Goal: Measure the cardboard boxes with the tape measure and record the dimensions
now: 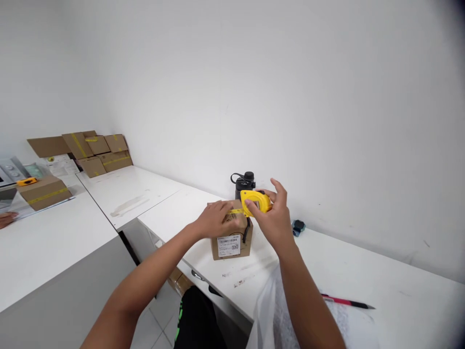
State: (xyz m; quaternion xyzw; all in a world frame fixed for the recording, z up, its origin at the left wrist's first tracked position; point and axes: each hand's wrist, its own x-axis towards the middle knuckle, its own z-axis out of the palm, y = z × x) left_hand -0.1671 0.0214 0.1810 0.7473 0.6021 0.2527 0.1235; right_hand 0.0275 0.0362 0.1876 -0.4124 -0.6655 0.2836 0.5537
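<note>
A cardboard box (245, 248) with a white printed label stands on the white table, a black strap at its right side. My left hand (217, 220) rests on top of the box, fingers bent over the end of the yellow tape blade (237, 211). My right hand (274, 218) grips a yellow tape measure (258, 202) just above the box's right top edge, with the index finger raised. A short length of blade runs between the two hands across the box top. The fingertips of my left hand are partly hidden.
Behind the box stands a black bottle (245, 180). A small blue-and-black object (298, 227) lies by the wall. A red-and-black pen (347, 301) lies on papers at right. Taped cartons (114, 160) are stacked far left, near another person's hand (7, 219).
</note>
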